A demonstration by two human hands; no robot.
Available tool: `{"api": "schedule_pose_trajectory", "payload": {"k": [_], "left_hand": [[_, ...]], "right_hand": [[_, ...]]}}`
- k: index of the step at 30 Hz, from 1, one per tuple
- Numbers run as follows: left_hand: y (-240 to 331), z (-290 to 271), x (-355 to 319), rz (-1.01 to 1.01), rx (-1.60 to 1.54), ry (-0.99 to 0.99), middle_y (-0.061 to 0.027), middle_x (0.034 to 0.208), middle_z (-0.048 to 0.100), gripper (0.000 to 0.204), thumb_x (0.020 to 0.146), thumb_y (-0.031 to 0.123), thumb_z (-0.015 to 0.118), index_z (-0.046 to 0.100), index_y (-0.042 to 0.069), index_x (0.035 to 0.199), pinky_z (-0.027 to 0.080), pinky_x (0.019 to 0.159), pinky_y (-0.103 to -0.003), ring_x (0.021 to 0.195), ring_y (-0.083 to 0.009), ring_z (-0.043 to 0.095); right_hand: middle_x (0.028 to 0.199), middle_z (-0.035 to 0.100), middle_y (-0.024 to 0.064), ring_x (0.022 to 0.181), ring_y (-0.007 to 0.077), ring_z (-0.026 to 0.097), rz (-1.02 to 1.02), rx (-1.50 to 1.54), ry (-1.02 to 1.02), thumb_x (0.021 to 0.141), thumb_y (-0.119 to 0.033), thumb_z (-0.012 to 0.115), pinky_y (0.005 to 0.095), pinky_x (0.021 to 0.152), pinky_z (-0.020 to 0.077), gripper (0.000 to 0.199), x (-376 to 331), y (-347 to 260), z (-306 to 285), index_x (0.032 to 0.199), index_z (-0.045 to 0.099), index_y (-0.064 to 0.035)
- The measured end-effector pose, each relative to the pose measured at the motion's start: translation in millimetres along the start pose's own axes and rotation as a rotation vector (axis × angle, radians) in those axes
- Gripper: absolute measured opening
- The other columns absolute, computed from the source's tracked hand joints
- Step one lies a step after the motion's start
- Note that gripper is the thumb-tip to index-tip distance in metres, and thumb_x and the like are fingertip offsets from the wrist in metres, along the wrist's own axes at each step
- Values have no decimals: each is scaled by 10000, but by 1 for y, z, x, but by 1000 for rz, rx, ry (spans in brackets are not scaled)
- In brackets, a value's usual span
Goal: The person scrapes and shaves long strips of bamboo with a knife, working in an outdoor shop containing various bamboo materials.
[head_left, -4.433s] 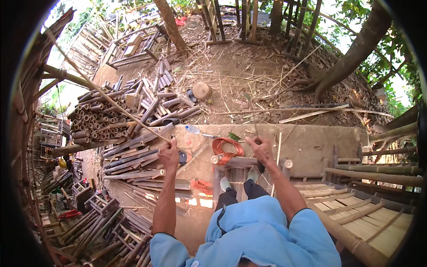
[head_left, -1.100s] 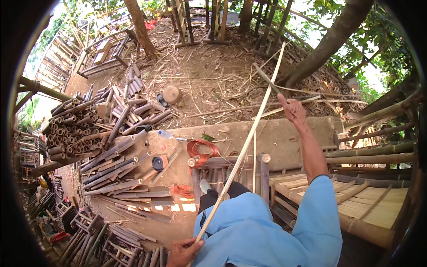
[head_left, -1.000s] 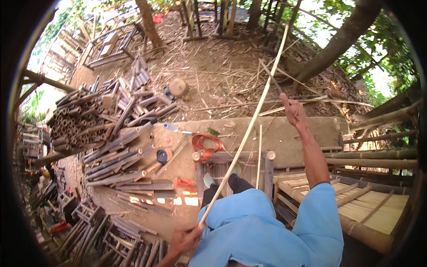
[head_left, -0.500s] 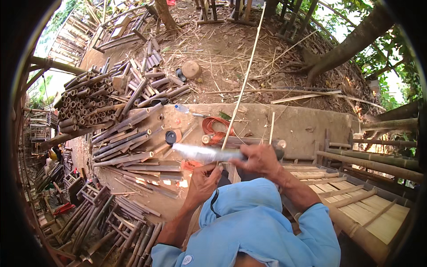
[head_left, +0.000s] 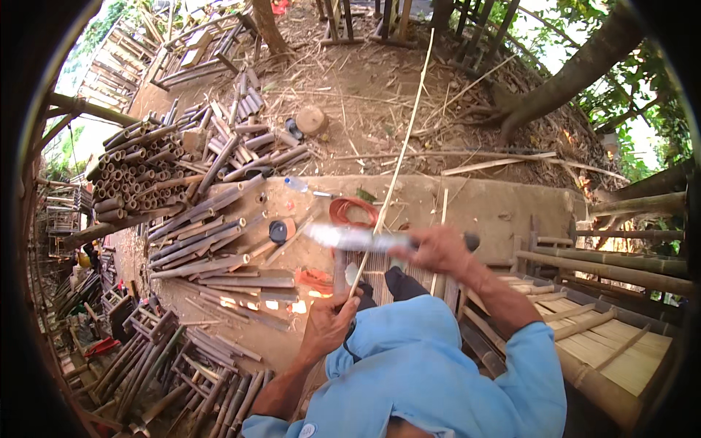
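A long, thin bamboo strip [head_left: 404, 150] runs from near my lap far out over the ground. My left hand [head_left: 330, 321] is closed around its near end, fingers pinching it. In my right hand [head_left: 439, 252] is the dark handle of a large knife. The knife's broad blade [head_left: 339, 237], bright and smeared by motion, points left and lies across the strip, a little beyond my left hand. Whether the edge touches the strip cannot be made out. A coil of orange-red cord [head_left: 353, 212] lies on the ledge just beyond the blade.
Cut bamboo poles [head_left: 201, 255] lie piled on the left, with more stacked farther back. A plastic bottle [head_left: 296, 184] and a black round container [head_left: 279, 231] sit on the ledge. To my right stands a bamboo bench frame [head_left: 584, 328]. A tree trunk [head_left: 577, 84] leans at far right.
My right hand and the knife have moved slightly away from me and to the right. My left hand has drawn nearer to my body, so the hands are farther apart.
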State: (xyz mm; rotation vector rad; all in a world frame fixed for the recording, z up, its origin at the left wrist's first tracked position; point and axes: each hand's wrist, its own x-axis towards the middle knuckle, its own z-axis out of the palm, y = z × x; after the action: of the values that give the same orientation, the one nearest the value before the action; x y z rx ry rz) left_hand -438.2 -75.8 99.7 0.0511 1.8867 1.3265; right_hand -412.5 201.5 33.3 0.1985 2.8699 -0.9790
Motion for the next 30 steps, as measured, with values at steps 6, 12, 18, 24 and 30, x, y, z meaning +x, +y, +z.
{"api": "schedule_pose_trajectory", "payload": {"k": [6, 12, 18, 24, 30], "left_hand": [[6, -10, -1, 21, 52, -15, 73, 672, 497, 211, 977, 102, 608, 697, -23, 1122, 306, 506, -228, 600, -15, 406], [8, -12, -15, 18, 94, 1, 49, 699, 536, 198, 975, 101, 610, 689, -45, 1083, 371, 539, -216, 628, -24, 454], [1, -12, -16, 36, 151, 21, 44, 715, 570, 178, 968, 99, 622, 700, -33, 1060, 393, 546, -212, 651, -25, 489], [7, -14, -22, 18, 107, 3, 55, 707, 552, 172, 973, 86, 611, 702, -31, 1061, 366, 537, -213, 635, -23, 462], [-6, -17, -29, 113, 188, 40, 87, 616, 453, 195, 970, 106, 600, 697, -14, 1088, 287, 478, -216, 550, -10, 379]], "right_hand": [[620, 634, 194, 592, 365, 660, 135, 30, -12, 849, -736, 563, 472, 569, 519, 699, 9, -5, -18, 703, 678, -62], [628, 642, 193, 615, 336, 680, 270, 105, -54, 859, -715, 562, 448, 581, 534, 666, 7, 32, -17, 714, 715, -83], [600, 631, 200, 608, 367, 674, 39, -22, -40, 847, -761, 534, 466, 585, 533, 734, -6, 2, -5, 698, 702, -62], [578, 578, 192, 539, 358, 607, 22, 126, -17, 861, -660, 622, 456, 521, 472, 655, -14, -6, -3, 654, 616, -38], [567, 583, 173, 510, 313, 603, -63, 36, -6, 864, -623, 647, 413, 488, 463, 617, -18, -11, -4, 661, 646, -41]]}}
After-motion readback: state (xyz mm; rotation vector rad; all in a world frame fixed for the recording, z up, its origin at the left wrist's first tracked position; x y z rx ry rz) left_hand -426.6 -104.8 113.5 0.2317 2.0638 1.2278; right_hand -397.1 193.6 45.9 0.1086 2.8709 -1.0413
